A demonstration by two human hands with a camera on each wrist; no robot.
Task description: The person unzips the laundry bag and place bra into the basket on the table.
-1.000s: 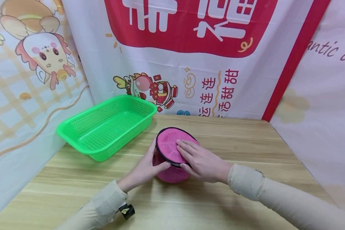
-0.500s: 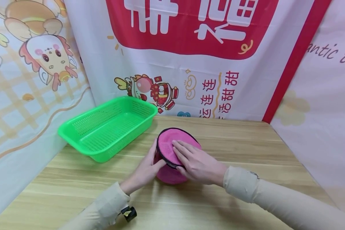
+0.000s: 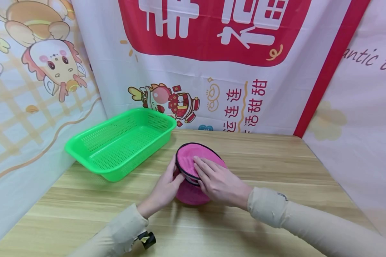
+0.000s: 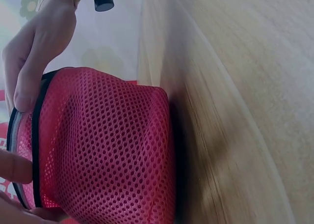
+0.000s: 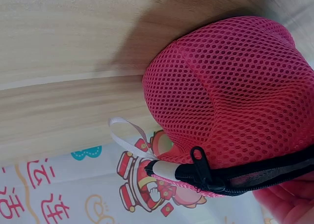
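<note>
Head view bright, soft shadows on the wood-grain tabletop [image 3: 292, 162] beside the zippered mesh bag [image 3: 192, 195]; wrist views dimmer.

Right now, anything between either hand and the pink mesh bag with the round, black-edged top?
Nothing visible. The left hand grips the pink mesh bag at its side, and the right hand rests on its top. The green perforated plastic basket stands apart, farther back and to the left, not in between.
</note>
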